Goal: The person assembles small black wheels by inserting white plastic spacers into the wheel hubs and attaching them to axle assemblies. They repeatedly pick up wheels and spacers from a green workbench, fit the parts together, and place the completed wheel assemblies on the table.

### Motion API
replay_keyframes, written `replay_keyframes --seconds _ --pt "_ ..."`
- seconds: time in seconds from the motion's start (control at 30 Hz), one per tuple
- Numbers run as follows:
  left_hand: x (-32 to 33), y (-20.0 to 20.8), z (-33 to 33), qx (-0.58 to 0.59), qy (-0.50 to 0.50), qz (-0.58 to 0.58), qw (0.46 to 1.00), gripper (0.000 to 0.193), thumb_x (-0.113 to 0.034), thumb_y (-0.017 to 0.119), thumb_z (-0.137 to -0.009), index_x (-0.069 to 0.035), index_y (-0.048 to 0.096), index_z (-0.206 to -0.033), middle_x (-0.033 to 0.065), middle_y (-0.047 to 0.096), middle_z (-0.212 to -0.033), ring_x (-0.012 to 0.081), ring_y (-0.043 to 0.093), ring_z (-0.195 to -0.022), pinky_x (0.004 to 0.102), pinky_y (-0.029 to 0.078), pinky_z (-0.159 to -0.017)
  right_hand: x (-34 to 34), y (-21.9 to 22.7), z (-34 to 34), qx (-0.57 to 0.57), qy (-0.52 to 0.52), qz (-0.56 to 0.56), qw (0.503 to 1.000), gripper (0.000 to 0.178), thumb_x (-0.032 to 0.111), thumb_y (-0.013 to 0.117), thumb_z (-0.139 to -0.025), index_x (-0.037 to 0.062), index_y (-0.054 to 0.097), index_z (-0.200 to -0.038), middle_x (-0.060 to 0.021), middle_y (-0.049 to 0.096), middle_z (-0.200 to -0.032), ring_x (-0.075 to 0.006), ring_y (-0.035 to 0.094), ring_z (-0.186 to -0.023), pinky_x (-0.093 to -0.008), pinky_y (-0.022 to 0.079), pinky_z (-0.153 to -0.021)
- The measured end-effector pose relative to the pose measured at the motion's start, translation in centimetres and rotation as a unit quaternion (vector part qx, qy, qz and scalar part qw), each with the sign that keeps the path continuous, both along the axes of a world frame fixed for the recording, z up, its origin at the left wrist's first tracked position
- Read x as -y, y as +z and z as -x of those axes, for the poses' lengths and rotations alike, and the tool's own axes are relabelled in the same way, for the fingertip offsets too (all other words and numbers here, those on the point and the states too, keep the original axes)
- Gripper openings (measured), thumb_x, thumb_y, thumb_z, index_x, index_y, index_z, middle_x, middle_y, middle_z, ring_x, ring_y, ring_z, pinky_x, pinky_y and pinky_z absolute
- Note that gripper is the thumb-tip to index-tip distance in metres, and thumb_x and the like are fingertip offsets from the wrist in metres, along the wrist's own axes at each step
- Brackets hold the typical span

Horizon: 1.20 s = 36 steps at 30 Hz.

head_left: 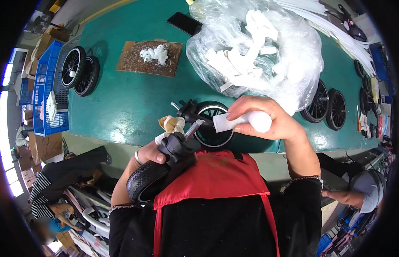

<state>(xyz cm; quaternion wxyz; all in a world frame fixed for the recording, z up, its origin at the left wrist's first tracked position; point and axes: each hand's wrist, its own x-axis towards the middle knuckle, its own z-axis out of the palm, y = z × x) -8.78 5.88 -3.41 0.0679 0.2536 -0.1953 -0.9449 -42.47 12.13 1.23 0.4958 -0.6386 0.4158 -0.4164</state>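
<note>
My left hand point(154, 150), with whitish coverings on some fingers, is closed around the black fork of a small caster wheel point(148, 183). A shiny metal pin point(193, 129) sticks up from the fork, tilted to the right. Just right of the pin, my right hand point(268, 115) grips a white rounded object with a flat, wider end point(224, 123); its exact kind is unclear. That end hangs close to the pin, apparently apart from it. Behind both hands, another spoked wheel point(214, 139) with a black fork point(190, 112) lies at the table's near edge.
On the green table point(122, 103) sits a brown board point(126, 62) with white grease-like paste point(155, 54). Beyond are a phone point(184, 23) and a clear plastic bag point(289, 64) of white pieces. Wheels stand left point(73, 67) and right point(336, 109). A blue crate point(44, 92) is far left.
</note>
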Motion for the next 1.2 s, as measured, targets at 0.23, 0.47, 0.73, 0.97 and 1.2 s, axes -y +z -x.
replay_keyframes --seconds 0.23,0.47,0.73,0.97,1.2 --pt "-0.5 1.3 0.8 -0.085 -0.058 0.031 0.994 0.093 -0.020 0.087 -0.066 0.003 0.035 -0.140 0.0160 0.058 -0.125 0.0290 0.059 -0.116 0.0392 0.040 -0.105 -0.7 3.1 -2.2 -0.054 0.007 0.100 0.994 0.022 0.009 0.078 -0.078 0.0075 0.068 -0.098 -0.0082 0.067 -0.097 -0.0259 0.064 -0.089 -0.0356 0.049 -0.081" --pt "-1.1 1.9 -0.4 -0.071 -0.051 0.075 0.993 0.093 -0.020 0.085 -0.066 0.003 0.035 -0.140 0.0149 0.058 -0.125 0.0256 0.056 -0.119 0.0358 0.038 -0.106 -1.8 5.2 -5.3 -0.206 -0.058 0.215 0.953 0.027 0.006 0.079 -0.070 0.0118 0.069 -0.095 -0.0093 0.068 -0.099 -0.0263 0.062 -0.084 -0.0345 0.047 -0.071" --pt "-1.7 3.5 -0.8 -0.090 -0.099 0.057 0.989 0.089 -0.015 0.086 -0.058 0.003 0.044 -0.134 0.0107 0.060 -0.120 0.0181 0.058 -0.109 0.0283 0.041 -0.099 -1.2 5.3 -7.1 -0.131 0.058 0.199 0.969 0.027 0.008 0.079 -0.069 0.0111 0.071 -0.095 -0.0096 0.068 -0.098 -0.0276 0.064 -0.084 -0.0354 0.048 -0.069" --pt "-2.0 2.8 -1.8 -0.095 -0.103 0.061 0.988 0.084 -0.008 0.085 -0.058 0.003 0.047 -0.132 0.0130 0.061 -0.122 0.0215 0.059 -0.112 0.0323 0.043 -0.102 -0.4 4.8 -10.1 -0.080 0.138 0.188 0.969 0.024 0.009 0.075 -0.073 0.0105 0.067 -0.095 -0.0039 0.060 -0.086 -0.0267 0.058 -0.082 -0.0367 0.047 -0.070" --pt "0.5 2.3 -4.1 -0.031 -0.094 0.221 0.970 0.074 -0.012 0.084 -0.065 0.004 0.051 -0.129 0.0099 0.059 -0.116 0.0177 0.056 -0.109 0.0310 0.043 -0.098 0.5 2.0 -12.1 -0.075 0.029 0.146 0.986 0.031 0.012 0.076 -0.076 0.0092 0.065 -0.105 -0.0087 0.065 -0.106 -0.0306 0.061 -0.101 -0.0400 0.047 -0.087"
